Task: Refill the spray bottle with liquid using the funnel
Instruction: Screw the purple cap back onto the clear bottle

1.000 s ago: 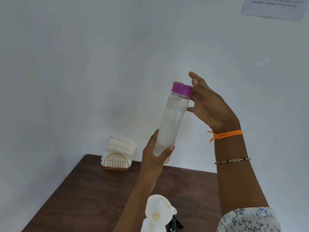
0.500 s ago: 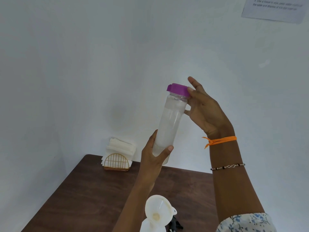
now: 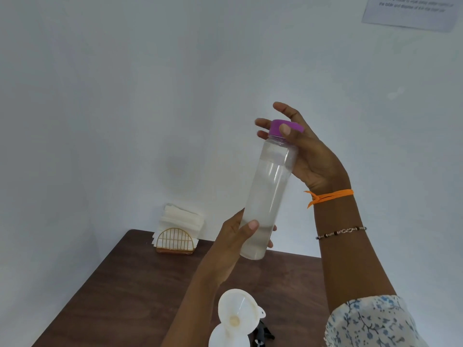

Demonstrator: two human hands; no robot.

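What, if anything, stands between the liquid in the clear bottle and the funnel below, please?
The purple cap is on the clear bottle, gripped by the right hand. Nothing visible blocks the funnel.

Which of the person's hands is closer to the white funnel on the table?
The left hand. It grips the bottle's base just above the funnel; the right hand is higher, at the purple cap.

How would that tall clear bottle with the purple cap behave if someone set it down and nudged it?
The bottle is tall and narrow, so it would probably tip easily. It looks nearly full of liquid, so it is likely heavy for its size. The left hand holds only its bottom end while the right hand grips the purple cap; its smooth round wall may roll if it fell.
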